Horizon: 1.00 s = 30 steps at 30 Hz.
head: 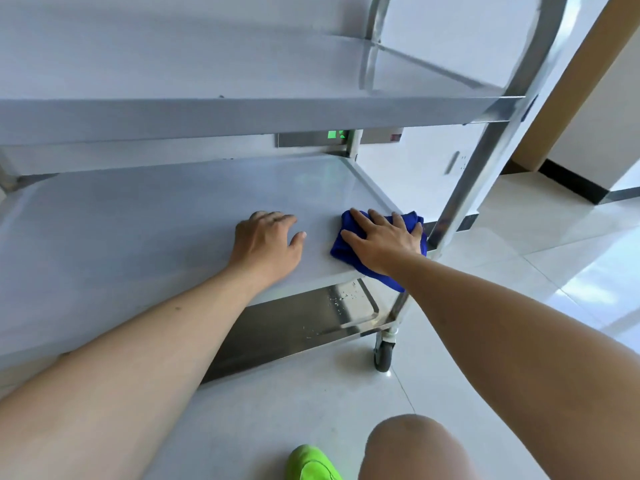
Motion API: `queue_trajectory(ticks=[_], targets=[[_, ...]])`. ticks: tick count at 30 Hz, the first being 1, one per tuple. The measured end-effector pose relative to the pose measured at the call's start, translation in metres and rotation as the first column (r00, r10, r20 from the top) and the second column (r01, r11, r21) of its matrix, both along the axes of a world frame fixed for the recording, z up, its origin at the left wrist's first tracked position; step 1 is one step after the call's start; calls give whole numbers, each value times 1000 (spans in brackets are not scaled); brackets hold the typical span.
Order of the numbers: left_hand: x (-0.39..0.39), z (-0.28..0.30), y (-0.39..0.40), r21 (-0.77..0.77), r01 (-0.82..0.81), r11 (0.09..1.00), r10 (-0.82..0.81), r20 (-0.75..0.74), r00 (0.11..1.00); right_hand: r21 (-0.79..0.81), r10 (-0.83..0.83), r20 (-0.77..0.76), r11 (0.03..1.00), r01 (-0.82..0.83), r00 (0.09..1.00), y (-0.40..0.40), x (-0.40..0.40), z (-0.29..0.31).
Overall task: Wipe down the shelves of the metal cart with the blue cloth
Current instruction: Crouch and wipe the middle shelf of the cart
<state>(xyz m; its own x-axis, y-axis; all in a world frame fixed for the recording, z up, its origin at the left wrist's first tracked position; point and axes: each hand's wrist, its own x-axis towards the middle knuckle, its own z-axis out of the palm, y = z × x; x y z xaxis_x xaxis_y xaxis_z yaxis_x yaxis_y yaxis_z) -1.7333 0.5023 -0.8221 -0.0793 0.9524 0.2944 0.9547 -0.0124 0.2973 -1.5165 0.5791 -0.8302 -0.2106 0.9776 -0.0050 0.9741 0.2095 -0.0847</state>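
A stainless metal cart fills the view, with a top shelf [242, 116], a middle shelf [138, 230] and a bottom shelf [294, 323]. The blue cloth [346, 252] lies crumpled at the front right corner of the middle shelf, one end hanging over the front edge. My right hand [381, 237] presses flat on the cloth with fingers spread. My left hand [266, 240] rests palm down on the bare middle shelf, just left of the cloth, holding nothing.
The cart's right upright post [485, 161] and a caster wheel [383, 355] stand close to my right arm. The bottom shelf shows small specks near its right end. White floor tiles [554, 271] spread to the right. My knee [415, 448] and a green shoe [311, 465] are below.
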Motion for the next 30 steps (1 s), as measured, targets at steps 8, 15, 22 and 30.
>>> queue_trajectory(ticks=[8,15,22,30], targets=[[-10,-7,8,-35,-102,994,101,-42,994,31,24,-8,999,-23,1000,56,-15,2],[-29,6,6,-81,-252,964,249,-38,968,16,60,-1,998,-60,998,73,-53,3],[-102,22,-47,-95,-438,894,430,-97,898,22,305,-10,952,-305,952,32,-166,0],[-194,22,-149,-55,-643,764,635,-119,764,29,587,27,808,-588,809,-53,-326,-8]])
